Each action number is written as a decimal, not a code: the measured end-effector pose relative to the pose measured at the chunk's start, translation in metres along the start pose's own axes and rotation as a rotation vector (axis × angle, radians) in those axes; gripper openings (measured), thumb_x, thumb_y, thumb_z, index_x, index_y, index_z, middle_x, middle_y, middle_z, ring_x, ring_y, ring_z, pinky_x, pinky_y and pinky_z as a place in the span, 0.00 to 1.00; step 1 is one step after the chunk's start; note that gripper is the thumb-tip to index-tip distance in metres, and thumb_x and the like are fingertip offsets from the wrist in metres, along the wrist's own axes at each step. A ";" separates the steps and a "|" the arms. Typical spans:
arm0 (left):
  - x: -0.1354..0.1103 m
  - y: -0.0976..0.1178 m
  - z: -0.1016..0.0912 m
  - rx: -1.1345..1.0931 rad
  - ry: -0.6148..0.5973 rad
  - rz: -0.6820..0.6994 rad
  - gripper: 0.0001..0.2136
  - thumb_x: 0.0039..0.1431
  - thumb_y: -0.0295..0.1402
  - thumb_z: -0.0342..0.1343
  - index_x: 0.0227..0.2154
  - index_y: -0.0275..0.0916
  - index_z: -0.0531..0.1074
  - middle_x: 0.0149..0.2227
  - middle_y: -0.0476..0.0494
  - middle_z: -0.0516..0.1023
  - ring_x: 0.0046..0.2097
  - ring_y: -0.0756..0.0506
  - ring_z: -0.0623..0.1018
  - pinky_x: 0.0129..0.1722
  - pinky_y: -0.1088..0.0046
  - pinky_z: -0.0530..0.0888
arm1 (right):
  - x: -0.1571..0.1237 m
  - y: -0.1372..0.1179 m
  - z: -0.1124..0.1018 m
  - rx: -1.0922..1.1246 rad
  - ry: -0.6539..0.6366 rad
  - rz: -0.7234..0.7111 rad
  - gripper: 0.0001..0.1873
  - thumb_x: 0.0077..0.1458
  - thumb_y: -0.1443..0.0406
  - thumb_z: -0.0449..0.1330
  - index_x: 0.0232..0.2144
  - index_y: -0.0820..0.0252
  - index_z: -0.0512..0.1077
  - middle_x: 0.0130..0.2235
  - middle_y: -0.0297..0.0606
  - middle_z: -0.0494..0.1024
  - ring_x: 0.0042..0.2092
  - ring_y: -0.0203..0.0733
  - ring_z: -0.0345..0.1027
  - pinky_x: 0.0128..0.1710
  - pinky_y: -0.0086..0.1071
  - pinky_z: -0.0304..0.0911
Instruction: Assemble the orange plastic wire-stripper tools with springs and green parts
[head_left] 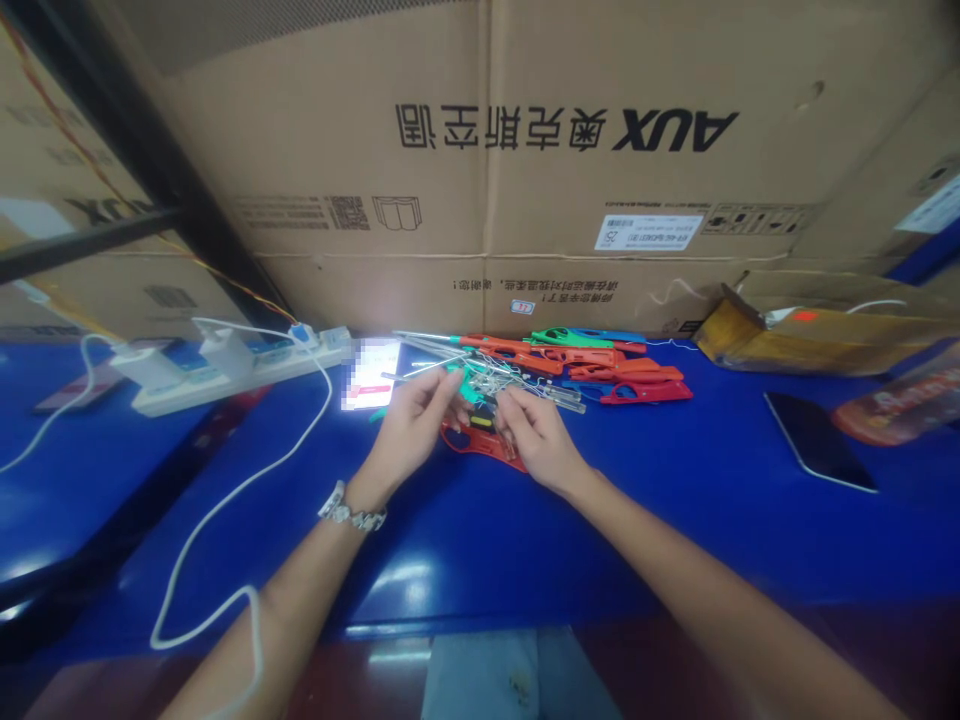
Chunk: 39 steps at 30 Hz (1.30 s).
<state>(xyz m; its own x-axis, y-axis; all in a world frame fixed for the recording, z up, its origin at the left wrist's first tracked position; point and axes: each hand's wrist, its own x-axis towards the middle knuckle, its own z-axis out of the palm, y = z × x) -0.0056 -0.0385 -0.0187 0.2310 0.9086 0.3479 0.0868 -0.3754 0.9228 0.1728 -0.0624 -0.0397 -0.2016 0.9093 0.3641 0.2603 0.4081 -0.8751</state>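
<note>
My left hand (pixel 416 418) wears a metal-banded watch (pixel 351 508), and its fingertips are pinched beside a small green plastic piece (pixel 471 383). Facing it, my right hand (pixel 541 436) is closed in a pinch too. What either hand grips is too small to make out. Just below the fingertips lies a red plastic lighter shell (pixel 484 447) with a finger loop. A tangle of thin wires and small metal parts (pixel 502 378) sits behind my hands. Beyond that are several long-nosed lighter bodies in red (pixel 645 392), green (pixel 562 338) and blue (pixel 611 338).
A lit phone (pixel 371 372) lies behind my left hand. A power strip (pixel 240 372) with chargers and a trailing white cable (pixel 281 462) occupies the left. To the right are a dark phone (pixel 817 440), a plastic bottle (pixel 900 405) and an open carton (pixel 787 320). Large cardboard (pixel 322 120) stands behind.
</note>
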 end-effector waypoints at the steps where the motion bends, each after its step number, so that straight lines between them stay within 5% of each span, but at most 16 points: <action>1: 0.000 0.000 -0.001 0.027 -0.005 0.030 0.19 0.65 0.47 0.54 0.25 0.38 0.68 0.22 0.49 0.75 0.23 0.51 0.75 0.27 0.76 0.73 | 0.000 0.000 0.000 0.005 0.001 -0.004 0.25 0.68 0.48 0.46 0.24 0.56 0.61 0.22 0.30 0.62 0.25 0.36 0.57 0.28 0.31 0.52; 10: -0.004 -0.006 -0.006 0.216 0.117 0.315 0.15 0.70 0.41 0.48 0.31 0.39 0.70 0.27 0.48 0.73 0.25 0.50 0.71 0.31 0.72 0.70 | -0.001 -0.003 -0.002 0.194 -0.059 0.029 0.26 0.64 0.47 0.51 0.20 0.56 0.59 0.19 0.28 0.59 0.22 0.34 0.53 0.25 0.32 0.50; 17: -0.003 -0.009 -0.007 0.429 0.239 0.510 0.14 0.69 0.41 0.51 0.31 0.40 0.74 0.36 0.43 0.69 0.38 0.45 0.71 0.38 0.68 0.71 | -0.004 -0.008 0.001 0.292 -0.136 0.029 0.27 0.63 0.46 0.52 0.20 0.56 0.60 0.19 0.28 0.60 0.22 0.33 0.51 0.23 0.31 0.48; 29: -0.009 -0.006 0.006 0.055 0.130 0.247 0.15 0.68 0.44 0.51 0.31 0.40 0.72 0.19 0.54 0.63 0.20 0.52 0.64 0.22 0.74 0.64 | -0.004 -0.008 -0.001 0.329 -0.134 0.023 0.26 0.65 0.48 0.51 0.22 0.57 0.61 0.20 0.28 0.59 0.21 0.32 0.50 0.23 0.30 0.47; 39: -0.003 -0.005 0.008 -0.106 -0.004 0.078 0.15 0.64 0.45 0.57 0.35 0.37 0.75 0.24 0.52 0.70 0.24 0.52 0.71 0.26 0.77 0.71 | -0.001 -0.003 0.000 0.100 -0.057 -0.013 0.24 0.67 0.51 0.49 0.23 0.57 0.60 0.20 0.28 0.60 0.23 0.34 0.54 0.27 0.30 0.51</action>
<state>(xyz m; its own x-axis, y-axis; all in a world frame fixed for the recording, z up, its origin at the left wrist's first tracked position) 0.0014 -0.0404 -0.0257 0.2369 0.8766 0.4189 -0.0344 -0.4234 0.9053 0.1721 -0.0642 -0.0377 -0.2582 0.8967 0.3596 0.1628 0.4072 -0.8987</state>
